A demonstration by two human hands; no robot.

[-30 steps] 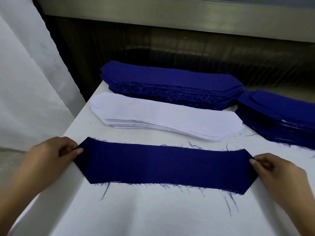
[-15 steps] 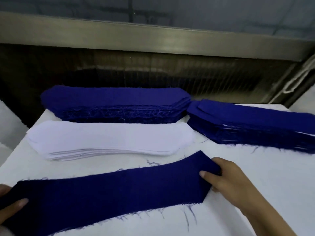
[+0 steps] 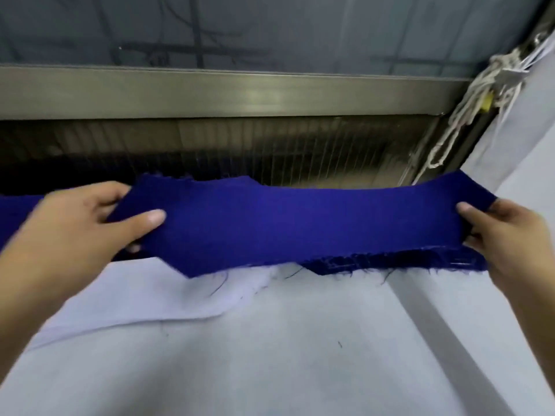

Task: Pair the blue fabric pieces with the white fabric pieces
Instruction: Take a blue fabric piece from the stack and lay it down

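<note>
At the far left, the edge of a stack of dark blue fabric pieces [image 3: 15, 208] shows behind the left hand [image 3: 81, 229]. This hand pinches the pointed left end of a long dark blue fabric strip with frayed edges [image 3: 300, 226], thumb on top and fingers curled beneath. The strip hangs stretched between both hands, lifted off the white cloth-covered table [image 3: 270, 370]. Below its left half lies a flat pile of white fabric pieces [image 3: 150, 295]. Below its right half, the frayed edge of a second stack of blue pieces [image 3: 390, 262] peeks out. The right hand [image 3: 510, 235] pinches the strip's right end, thumb pressed on top. Behind runs a grey metal rail [image 3: 240, 94], with knotted white cord [image 3: 468, 115] at its right end.
</note>
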